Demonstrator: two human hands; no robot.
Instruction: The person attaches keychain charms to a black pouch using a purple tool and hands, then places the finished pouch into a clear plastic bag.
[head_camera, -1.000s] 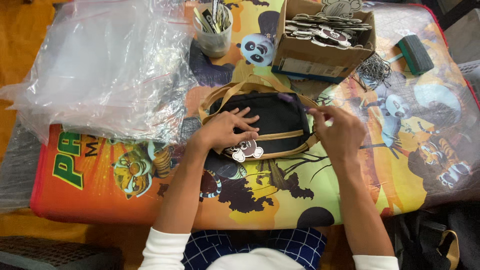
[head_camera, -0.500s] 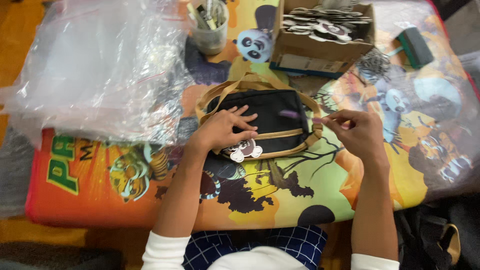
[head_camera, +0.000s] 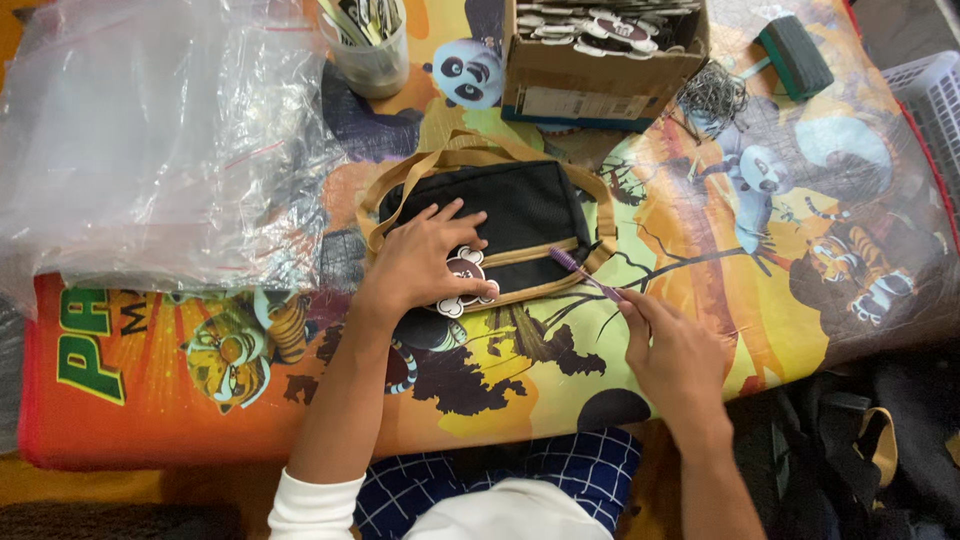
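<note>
Hands at work over a black pouch (head_camera: 520, 215) with tan straps, which lies flat near the middle of a table (head_camera: 700, 300) covered in a bright cartoon-animal cloth. The left hand (head_camera: 425, 255) rests on the pouch with fingers spread, pressing down beside a round brown-and-white cartoon tag (head_camera: 463, 283) at the pouch's front edge. The right hand (head_camera: 675, 345), just off the pouch's right corner, pinches a thin purple tool (head_camera: 583, 275) between thumb and fingertips, its tip pointing onto the pouch's tan trim. Behind the pouch stand a cardboard box (head_camera: 590, 75) of similar tags and a clear cup (head_camera: 370, 55) of tools. Crumpled clear plastic bags (head_camera: 150, 150) are heaped to the left.
</note>
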